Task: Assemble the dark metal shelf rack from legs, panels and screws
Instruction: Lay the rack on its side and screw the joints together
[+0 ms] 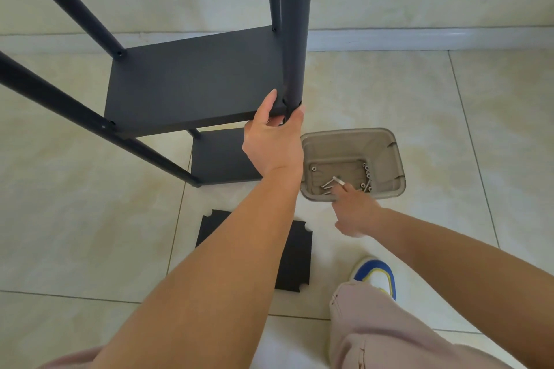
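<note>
The dark metal rack stands on the tiled floor with an upper shelf panel point(192, 81) and a lower panel point(223, 159) between its legs. My left hand point(274, 141) grips the near right leg point(295, 39) and the corner of the upper panel where they meet. My right hand point(355, 210) reaches into the grey plastic tub point(395, 165) and pinches a silver screw point(338, 180) between its fingertips. Several more screws point(367, 177) lie on the tub's bottom. A loose dark panel point(295, 255) with notched corners lies flat on the floor under my left forearm.
A wall with a pale baseboard point(419, 39) runs behind the rack. My leg in light pink trousers point(365, 329) and a white, blue and yellow shoe point(377, 275) sit at the lower right. Bare tiles spread to the left and right.
</note>
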